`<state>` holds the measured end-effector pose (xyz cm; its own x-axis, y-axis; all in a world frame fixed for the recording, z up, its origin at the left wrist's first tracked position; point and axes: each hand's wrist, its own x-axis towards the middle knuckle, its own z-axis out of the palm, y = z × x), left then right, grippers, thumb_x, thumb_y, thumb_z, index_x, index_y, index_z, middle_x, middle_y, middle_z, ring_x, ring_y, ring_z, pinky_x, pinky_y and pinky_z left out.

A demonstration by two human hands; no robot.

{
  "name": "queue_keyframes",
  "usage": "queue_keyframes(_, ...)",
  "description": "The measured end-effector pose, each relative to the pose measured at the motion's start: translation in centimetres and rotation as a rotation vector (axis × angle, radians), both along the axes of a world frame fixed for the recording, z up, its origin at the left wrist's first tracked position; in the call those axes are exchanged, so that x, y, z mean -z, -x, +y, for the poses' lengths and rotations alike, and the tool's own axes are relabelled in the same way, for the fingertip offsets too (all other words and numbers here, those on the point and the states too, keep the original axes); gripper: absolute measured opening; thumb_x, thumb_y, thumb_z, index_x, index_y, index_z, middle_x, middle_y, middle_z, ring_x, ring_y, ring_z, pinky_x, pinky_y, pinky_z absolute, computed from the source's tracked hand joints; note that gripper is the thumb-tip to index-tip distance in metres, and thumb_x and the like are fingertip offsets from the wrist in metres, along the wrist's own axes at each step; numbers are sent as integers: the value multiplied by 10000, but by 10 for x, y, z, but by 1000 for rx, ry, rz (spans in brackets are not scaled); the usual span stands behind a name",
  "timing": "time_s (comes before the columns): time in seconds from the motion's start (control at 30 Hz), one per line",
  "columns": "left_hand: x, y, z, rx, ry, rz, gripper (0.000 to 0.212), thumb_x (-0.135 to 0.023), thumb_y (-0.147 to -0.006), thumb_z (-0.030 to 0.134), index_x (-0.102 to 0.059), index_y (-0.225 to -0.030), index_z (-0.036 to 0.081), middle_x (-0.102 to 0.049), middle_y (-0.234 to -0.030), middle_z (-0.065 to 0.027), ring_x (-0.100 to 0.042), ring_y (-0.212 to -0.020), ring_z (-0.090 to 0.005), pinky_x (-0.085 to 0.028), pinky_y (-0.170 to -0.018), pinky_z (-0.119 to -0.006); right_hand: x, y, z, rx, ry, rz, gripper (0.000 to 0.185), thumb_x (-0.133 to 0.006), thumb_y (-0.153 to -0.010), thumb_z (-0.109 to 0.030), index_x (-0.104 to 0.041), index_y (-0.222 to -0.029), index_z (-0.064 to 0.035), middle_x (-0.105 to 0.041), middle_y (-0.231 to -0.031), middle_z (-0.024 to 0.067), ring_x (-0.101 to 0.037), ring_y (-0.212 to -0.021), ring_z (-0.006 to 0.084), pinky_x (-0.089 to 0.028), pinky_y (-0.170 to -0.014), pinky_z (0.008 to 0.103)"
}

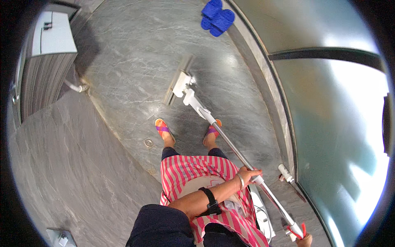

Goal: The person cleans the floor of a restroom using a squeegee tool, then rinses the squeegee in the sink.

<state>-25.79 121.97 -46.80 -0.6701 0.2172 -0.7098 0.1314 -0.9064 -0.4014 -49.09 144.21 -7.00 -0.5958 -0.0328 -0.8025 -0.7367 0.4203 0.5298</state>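
Note:
A sponge mop with a white plastic head [182,84] and a long metal pole [231,145] slants from the grey floor up to the lower right. My left hand [249,174] grips the pole near a white collar, with my left arm across a red-and-white striped apron [200,166]. At the lower right edge, my right hand [305,240] is closed around the pole's upper end, beside a red cord loop [301,231]; only part of this hand shows. The mop head lies on the marbled tiles ahead of my sandalled feet and looks slightly blurred.
Blue slippers [217,18] lie near the raised stone threshold [262,80] of a frosted glass partition [327,123]. A cabinet [46,77] and grey hose [75,87] are at the left. A floor drain [148,143] is by my left foot; a white bottle [285,173] lies at the right.

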Motion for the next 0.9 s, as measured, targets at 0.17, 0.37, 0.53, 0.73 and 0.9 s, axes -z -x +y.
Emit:
queue_keyframes(0.17,-39,40,-10,-197,-219,381,128,-653,-778,143,-573,-875,121,-620,-965,-111,-580,-963,-263,-469,-860,-434,-38,44,42,-514,249,250,411,-575,-719,-221,-576,-1125,-155,-617,-799,70,-557,-666,315,-447,-599,450)
queue_keyframes(0.37,-16,73,22,5,-252,253,233,-598,-826,312,-600,-840,79,-612,-966,-83,-567,-934,-233,-458,-833,-433,-56,24,80,-240,288,567,274,-644,-657,-149,-613,-923,-90,-571,-931,177,-546,-830,384,-459,-729,445)
queue_keyframes(0.53,-2,106,94,85,-420,185,245,-598,-832,292,-574,-918,63,-602,-945,-73,-558,-912,-253,-454,-809,-465,-93,7,79,19,36,671,325,-622,-686,-182,-585,-1001,-110,-560,-986,176,-562,-853,378,-467,-698,454)
queue_keyframes(0.73,11,94,117,248,-269,5,280,-619,-810,325,-554,-868,58,-599,-818,-85,-583,-742,-252,-494,-694,-424,-74,2,32,148,-110,95,401,-640,-733,-410,-638,-1000,-110,-617,-768,204,-598,-707,378,-472,-588,450)
queue_keyframes(0.9,63,83,53,173,-113,-143,307,-602,-813,358,-566,-764,58,-599,-726,-85,-577,-663,-230,-484,-594,-389,-7,18,10,199,-83,234,429,-629,-721,-475,-647,-891,-82,-610,-687,201,-600,-644,377,-459,-551,466)
